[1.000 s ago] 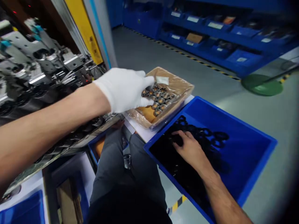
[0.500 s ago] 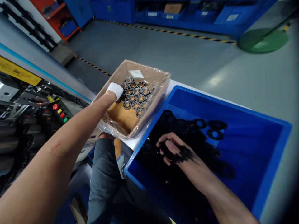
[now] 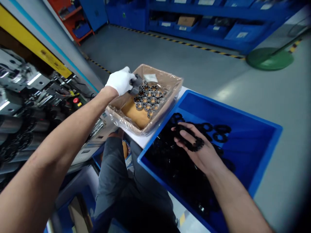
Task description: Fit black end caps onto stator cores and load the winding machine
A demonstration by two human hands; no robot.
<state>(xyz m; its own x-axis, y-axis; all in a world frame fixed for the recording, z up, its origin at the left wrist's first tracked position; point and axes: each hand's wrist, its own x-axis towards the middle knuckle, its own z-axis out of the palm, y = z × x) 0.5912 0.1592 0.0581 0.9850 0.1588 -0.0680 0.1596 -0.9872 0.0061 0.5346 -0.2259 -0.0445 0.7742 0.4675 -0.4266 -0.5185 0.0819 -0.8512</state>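
Observation:
My left hand (image 3: 120, 81), in a white glove, grips grey metal rings (image 3: 136, 83) above the left side of a cardboard box (image 3: 161, 73) lined with clear plastic. Several more metal rings (image 3: 148, 100) stand in rows on brown paper inside that box. My bare right hand (image 3: 194, 139) is curled around black notched rings (image 3: 188, 137), over a blue bin (image 3: 245, 116). Loose black rings (image 3: 220, 137) lie in the bin beneath and beyond it. How many rings each hand holds I cannot tell.
To the left stands a machine with metal cylinders (image 3: 36, 132) and a red button (image 3: 76, 100). A small white packet (image 3: 150, 77) lies in the box. Blue shelving (image 3: 206, 35) and a green round base (image 3: 269, 59) are across the floor.
My left hand has lifted grey rings up out of the rows in the box. The right hand, still holding black rings, has risen slightly in the bin. The camera view has shifted.

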